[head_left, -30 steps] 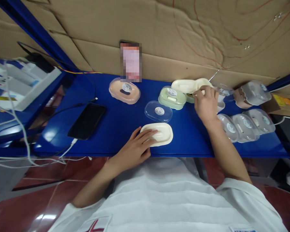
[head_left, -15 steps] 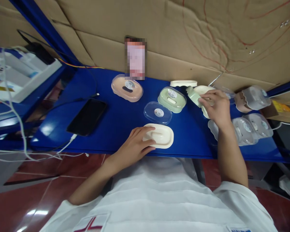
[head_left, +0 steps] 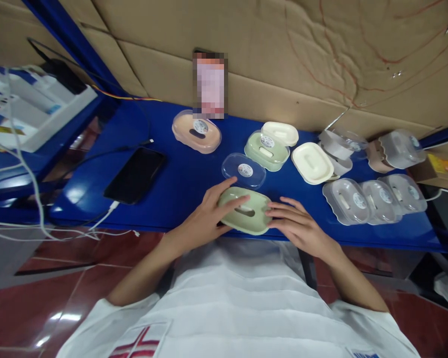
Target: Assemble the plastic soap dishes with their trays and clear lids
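At the table's front edge I have a light green oval soap dish (head_left: 259, 201) with a slot in its middle, between my two hands. My left hand (head_left: 211, 211) holds its left end, fingers reaching over the rim and inside. The fingertips of my right hand (head_left: 302, 228) press on its right end. Just beyond it lies a clear lid (head_left: 227, 171) with a round label. Behind that, a green soap dish (head_left: 250, 151) sits under a clear cover. A cream oval tray (head_left: 313, 161) lies to the right, another cream tray (head_left: 280, 133) farther back. What is under the held dish is hidden.
A peach covered dish (head_left: 182, 136) stands at the back left, near a propped phone (head_left: 210, 84). Another phone (head_left: 134, 176) lies left with a white cable (head_left: 104, 219). Several clear-covered dishes (head_left: 381, 199) stand right, by a cardboard box (head_left: 429, 169).
My right hand has come from the back right to the front with the green dish, which now covers the cream tray's spot. Another cream tray at the back now lies flatter.
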The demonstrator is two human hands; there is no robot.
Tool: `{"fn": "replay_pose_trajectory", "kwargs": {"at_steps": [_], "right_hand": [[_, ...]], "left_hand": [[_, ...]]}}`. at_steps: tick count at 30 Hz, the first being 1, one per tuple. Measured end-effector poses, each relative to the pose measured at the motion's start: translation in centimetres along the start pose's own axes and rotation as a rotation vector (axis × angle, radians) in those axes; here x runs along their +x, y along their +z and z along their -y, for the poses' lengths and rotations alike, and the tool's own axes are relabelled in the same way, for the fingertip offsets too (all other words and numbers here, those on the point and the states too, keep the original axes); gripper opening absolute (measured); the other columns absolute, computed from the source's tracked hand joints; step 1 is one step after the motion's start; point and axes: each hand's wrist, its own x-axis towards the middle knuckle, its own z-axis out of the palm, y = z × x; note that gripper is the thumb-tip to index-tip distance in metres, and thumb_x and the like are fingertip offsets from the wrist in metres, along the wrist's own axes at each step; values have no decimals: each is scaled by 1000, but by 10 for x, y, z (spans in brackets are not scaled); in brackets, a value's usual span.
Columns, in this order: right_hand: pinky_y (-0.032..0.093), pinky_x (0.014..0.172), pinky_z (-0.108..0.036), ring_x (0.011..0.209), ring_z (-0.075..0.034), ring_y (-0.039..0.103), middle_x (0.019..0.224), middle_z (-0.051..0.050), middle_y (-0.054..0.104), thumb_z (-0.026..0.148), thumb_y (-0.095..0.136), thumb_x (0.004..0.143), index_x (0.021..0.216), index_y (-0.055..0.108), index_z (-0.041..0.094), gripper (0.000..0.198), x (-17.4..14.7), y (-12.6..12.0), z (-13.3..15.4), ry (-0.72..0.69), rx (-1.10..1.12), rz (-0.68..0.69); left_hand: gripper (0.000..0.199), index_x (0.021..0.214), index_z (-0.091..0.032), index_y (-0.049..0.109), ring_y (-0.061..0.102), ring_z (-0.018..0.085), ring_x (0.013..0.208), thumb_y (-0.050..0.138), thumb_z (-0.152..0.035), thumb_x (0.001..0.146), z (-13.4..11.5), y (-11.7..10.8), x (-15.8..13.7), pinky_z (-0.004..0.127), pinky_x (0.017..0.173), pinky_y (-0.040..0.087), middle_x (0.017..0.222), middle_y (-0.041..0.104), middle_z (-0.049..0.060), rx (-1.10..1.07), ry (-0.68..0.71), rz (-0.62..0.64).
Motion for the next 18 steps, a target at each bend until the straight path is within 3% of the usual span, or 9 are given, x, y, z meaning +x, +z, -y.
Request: {"fn": "replay_pose_trajectory", "kwargs": {"at_steps": [3,6,10,13,18], "right_hand": [[43,131,-56,147,-26,62,140,-9,77,27,63,110,131,74,24,24,4,8,4,0,-130,7],[40,132,-58,142,-30,65,134,-11,78,52,72,104,138,73,24,44,9,16,13,-51,-310,-25],[46,127,-47,133,-24,71,129,-8,80,36,72,106,134,74,23,31,7,23,16,-75,-357,-74],[51,124,-50,138,-26,68,135,-10,78,29,70,107,139,72,22,33,3,22,9,-10,-302,-70],[55,121,-49,139,-27,67,134,-12,77,27,68,108,140,72,21,33,1,31,7,4,-337,-15]], "left_hand": [[63,150,-34,59,38,39,158,78,-11,94,1,0,1,62,126,48,175,36,12,85,45,21],[69,155,-29,55,42,40,156,81,-13,93,3,1,0,63,124,50,173,39,17,78,61,-12],[70,159,-27,50,40,39,161,80,-22,96,2,1,1,61,128,47,174,35,19,18,70,-6],[61,157,-28,54,39,37,164,77,-35,101,2,0,2,58,130,46,176,36,17,16,81,8],[42,141,-24,69,48,36,159,74,-41,104,5,3,1,56,127,49,167,55,14,118,102,-24]]}}
